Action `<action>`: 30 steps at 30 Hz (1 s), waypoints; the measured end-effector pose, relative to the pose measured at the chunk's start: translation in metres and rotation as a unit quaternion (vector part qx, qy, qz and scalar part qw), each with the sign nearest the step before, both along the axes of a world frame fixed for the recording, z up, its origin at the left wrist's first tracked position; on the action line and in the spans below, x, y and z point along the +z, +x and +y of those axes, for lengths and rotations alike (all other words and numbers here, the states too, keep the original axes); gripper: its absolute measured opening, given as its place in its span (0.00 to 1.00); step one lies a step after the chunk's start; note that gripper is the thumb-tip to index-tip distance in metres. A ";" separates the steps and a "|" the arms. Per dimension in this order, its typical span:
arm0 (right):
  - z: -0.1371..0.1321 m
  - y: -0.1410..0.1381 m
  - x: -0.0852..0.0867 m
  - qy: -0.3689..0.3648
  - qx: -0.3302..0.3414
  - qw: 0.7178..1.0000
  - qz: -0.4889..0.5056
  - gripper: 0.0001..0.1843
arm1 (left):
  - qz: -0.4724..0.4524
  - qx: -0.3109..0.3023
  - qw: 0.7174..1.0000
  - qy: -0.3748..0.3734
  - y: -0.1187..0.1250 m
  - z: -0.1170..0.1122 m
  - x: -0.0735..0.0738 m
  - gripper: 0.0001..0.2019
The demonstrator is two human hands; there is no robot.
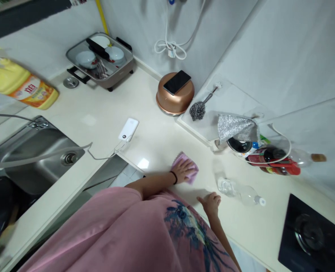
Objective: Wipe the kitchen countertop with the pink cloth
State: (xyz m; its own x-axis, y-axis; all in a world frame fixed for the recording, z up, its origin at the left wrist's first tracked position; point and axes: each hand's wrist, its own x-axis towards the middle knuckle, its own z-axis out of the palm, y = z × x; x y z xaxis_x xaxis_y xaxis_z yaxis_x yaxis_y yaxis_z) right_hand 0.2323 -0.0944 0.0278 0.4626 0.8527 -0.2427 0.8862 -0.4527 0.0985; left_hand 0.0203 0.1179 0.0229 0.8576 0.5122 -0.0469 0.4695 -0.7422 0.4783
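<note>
So the left hand (182,172) is lying flat on a lilac-pink cloth (194,175) on the tabletop (153,141), fingers stretched out and slightly apart, so it's spread over the thing rather than clamped on it. The cloth pokes out past the fingertips on the right and also on the far side of the knuckles. Same wrist has a dark band (173,177) on it.

The right hand (211,204) is over to the right and a bit nearer the body, grip empty, thumb sticking out away from loosely curled fingers. Can't tell if it's touching the tabletop tbh. Just right of its fingertips there's a clear bottle (242,192) with a white cap, and well off to its right a black stove (311,234).

Beyond the left hand is a copper-coloured pot (174,102) with a black phone (177,82) on top. Left of that hand and a bit farther out there's a white power bank (129,127) with a cable, and way over left is the sink (43,151). Beyond the right hand, a silvery cloth (232,127) hangs by the wall
</note>
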 end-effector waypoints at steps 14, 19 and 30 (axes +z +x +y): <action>0.001 -0.010 0.011 0.031 -0.055 0.997 0.045 0.66 | 0.212 0.430 0.876 -0.056 -0.169 0.094 0.037 0.40; -0.002 -0.014 0.010 0.015 -0.084 0.995 0.050 0.64 | 0.162 0.215 0.962 -0.053 -0.087 -0.011 0.022 0.37; -0.009 -0.012 -0.001 0.015 -0.087 0.995 0.050 0.65 | 0.035 -0.091 0.995 0.004 0.119 -0.003 0.009 0.34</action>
